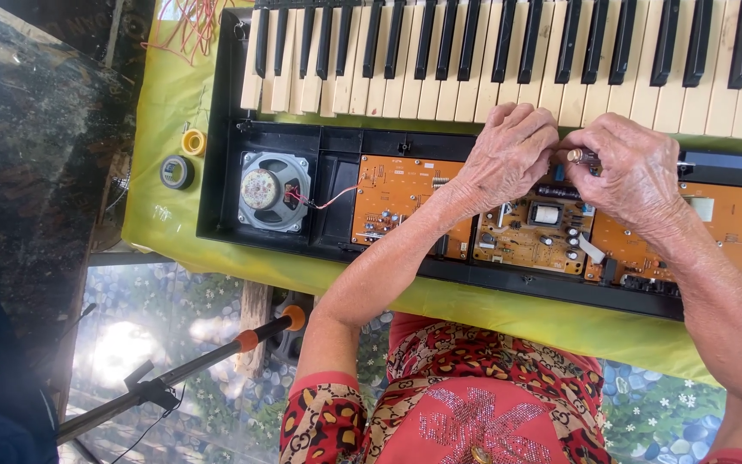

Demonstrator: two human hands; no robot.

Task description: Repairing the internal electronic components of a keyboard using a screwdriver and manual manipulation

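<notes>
Spread across the workbench, a yellow-green plastic sheet point(173, 206) is lying under an opened black electronic keyboard case point(216, 172), with its row of cream and black piano keys point(508, 60) running along the far edge. Seen from the head camera, both of the person's hands are meeting over the exposed orange circuit boards point(397, 193) in the middle of the case. The left hand point(508, 155) is curling with fingers bent, its fingertips pressing toward the other hand. The right hand point(633, 172) is pinching a small cylindrical metal-tipped tool point(579, 156) between thumb and fingers, just above the boards. A round grey speaker point(274, 191) with a red wire is sitting in the case's left bay. Two small tape rolls, one yellow point(193, 142) and one dark point(177, 172), are resting on the sheet beside the case. An orange-tipped black stand point(216, 357) is leaning below the bench.
</notes>
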